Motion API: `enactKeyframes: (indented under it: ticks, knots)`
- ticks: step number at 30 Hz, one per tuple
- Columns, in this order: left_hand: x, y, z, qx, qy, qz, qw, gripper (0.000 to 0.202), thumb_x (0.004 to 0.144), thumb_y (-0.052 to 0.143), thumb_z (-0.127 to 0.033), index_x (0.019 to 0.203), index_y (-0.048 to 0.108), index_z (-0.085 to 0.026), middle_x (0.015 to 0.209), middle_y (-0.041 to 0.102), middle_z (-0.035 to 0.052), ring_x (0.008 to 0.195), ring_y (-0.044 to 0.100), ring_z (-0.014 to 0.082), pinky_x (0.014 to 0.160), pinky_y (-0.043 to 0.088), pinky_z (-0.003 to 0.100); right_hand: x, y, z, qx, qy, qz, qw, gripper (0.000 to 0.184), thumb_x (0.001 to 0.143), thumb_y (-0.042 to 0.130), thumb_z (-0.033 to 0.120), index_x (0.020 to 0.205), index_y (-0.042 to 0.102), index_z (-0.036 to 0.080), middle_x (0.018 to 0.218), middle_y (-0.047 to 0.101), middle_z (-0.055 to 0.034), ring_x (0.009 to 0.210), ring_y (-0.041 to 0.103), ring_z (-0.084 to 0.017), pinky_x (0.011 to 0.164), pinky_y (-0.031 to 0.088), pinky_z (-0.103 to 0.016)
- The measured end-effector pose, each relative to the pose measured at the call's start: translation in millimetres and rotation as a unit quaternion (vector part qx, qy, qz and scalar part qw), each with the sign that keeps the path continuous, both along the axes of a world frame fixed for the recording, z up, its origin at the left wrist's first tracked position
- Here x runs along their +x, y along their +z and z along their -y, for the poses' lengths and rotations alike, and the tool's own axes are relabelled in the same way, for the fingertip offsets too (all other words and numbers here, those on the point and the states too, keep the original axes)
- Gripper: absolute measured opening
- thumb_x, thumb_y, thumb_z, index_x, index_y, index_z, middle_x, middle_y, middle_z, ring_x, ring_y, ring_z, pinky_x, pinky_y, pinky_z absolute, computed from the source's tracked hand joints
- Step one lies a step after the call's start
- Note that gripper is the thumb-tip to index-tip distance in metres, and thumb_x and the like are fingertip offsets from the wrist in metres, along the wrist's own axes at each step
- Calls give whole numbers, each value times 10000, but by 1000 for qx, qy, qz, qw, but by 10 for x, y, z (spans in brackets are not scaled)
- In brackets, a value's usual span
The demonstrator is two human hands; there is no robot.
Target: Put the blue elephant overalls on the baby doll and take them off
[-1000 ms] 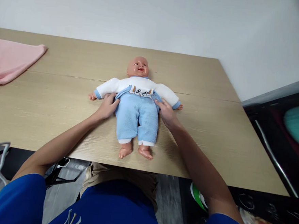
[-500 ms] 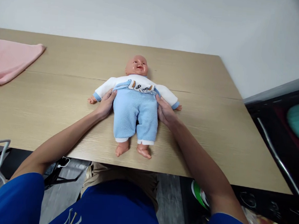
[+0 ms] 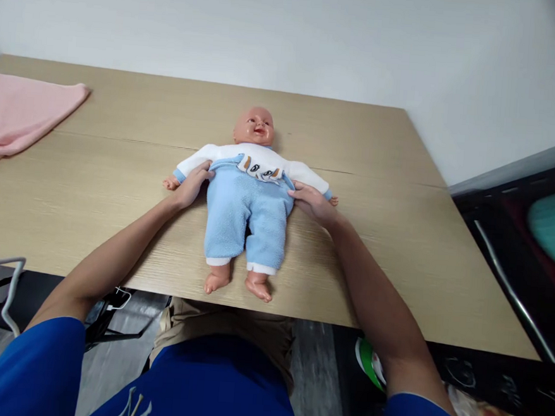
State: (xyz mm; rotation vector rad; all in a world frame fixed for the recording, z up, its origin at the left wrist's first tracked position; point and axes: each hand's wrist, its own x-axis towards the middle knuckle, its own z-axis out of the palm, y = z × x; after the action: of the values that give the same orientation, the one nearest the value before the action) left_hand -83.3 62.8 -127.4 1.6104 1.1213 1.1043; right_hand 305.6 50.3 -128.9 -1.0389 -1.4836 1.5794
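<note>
A baby doll [image 3: 254, 126] lies on its back in the middle of the table, head toward the wall and bare feet near the front edge. It wears a white long-sleeved top [image 3: 224, 152] with a cartoon face on the front and light blue fleece trousers [image 3: 230, 211]. At the left side of the waist, my left hand [image 3: 194, 183] is closed on the blue cloth, thumb and fingers at its edge. My right hand [image 3: 312, 202] pinches the blue waist edge on the opposite side. The doll's arms stretch outward above both hands.
A pink cloth [image 3: 25, 111] lies at the table's left. The wooden table [image 3: 398, 254] meets a white wall [image 3: 290, 31] behind. A white cable [image 3: 12, 297] hangs at the lower left. Dark furniture [image 3: 507, 249] stands along the right.
The doll's legs have shifted slightly left. My right hand has turned, its fingers now over the waist edge. The blue waist sits a little lower, showing more of the cartoon face.
</note>
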Motion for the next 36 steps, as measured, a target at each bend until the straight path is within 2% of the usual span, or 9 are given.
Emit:
enactKeyframes:
  ticks: [4,10,15,18,24,27,30,33,36]
  knots:
    - [-156,102,-27,6,-73,-65,995,255,861,724,-468,963,638,-251,995,620,48,1013,584,306,1044,520,470,110,8,-29,62,-24,100,993,401,852,979,630,962,819,279,1017,820,-35,1235,769,-365,1320,569,-603]
    - [-145,160,-13,-30,-44,-3,999,366,876,784,-572,942,611,-256,933,571,28,926,537,266,935,500,411,-193,53,57,10,-50,-75,996,511,895,869,712,1173,803,289,1257,898,-110,1415,767,-419,1311,580,-640]
    - [-36,92,7,-56,-16,86,995,556,908,879,-741,928,588,-268,867,497,6,817,480,228,817,472,376,-313,-3,70,2,-85,-89,992,651,845,895,818,1266,783,334,1354,893,-93,1455,756,-417,1310,589,-650]
    - [9,52,7,-47,-5,107,993,658,891,899,-849,916,586,-271,864,504,10,813,492,225,809,487,372,-295,-89,38,14,-102,-63,993,702,846,862,896,1266,756,344,1288,881,-85,1386,764,-405,1258,613,-629]
    - [61,8,21,-27,34,119,992,684,907,870,-902,963,600,-276,914,561,10,864,565,226,847,523,360,-304,-284,-22,98,-214,-35,971,660,878,794,962,966,620,332,973,708,-36,1105,733,-340,1107,638,-532]
    - [98,3,45,-14,43,131,990,682,933,840,-909,987,590,-276,978,599,25,915,588,234,884,527,367,-338,-349,-17,141,-269,-20,953,631,917,785,933,974,613,329,930,644,-12,1062,711,-303,1052,632,-460]
    - [146,-1,74,7,70,117,991,696,949,806,-940,1063,598,-286,1013,605,39,980,605,259,927,526,390,-342,-354,24,158,-289,-13,944,515,990,749,827,1125,671,336,1077,716,-37,1168,737,-308,1101,628,-460]
    - [194,-5,103,43,93,99,990,745,947,780,-992,1141,605,-294,1022,585,46,1041,619,281,967,518,419,-328,-300,123,186,-320,-12,929,419,1023,739,678,1273,679,347,1273,748,-79,1287,748,-333,1229,600,-540]
    - [229,-1,129,72,106,84,988,749,969,748,-1006,1165,616,-296,1062,597,54,1061,623,281,989,521,427,-358,-183,270,273,-348,29,896,395,1046,720,605,1346,669,352,1386,717,-112,1370,733,-370,1296,572,-639]
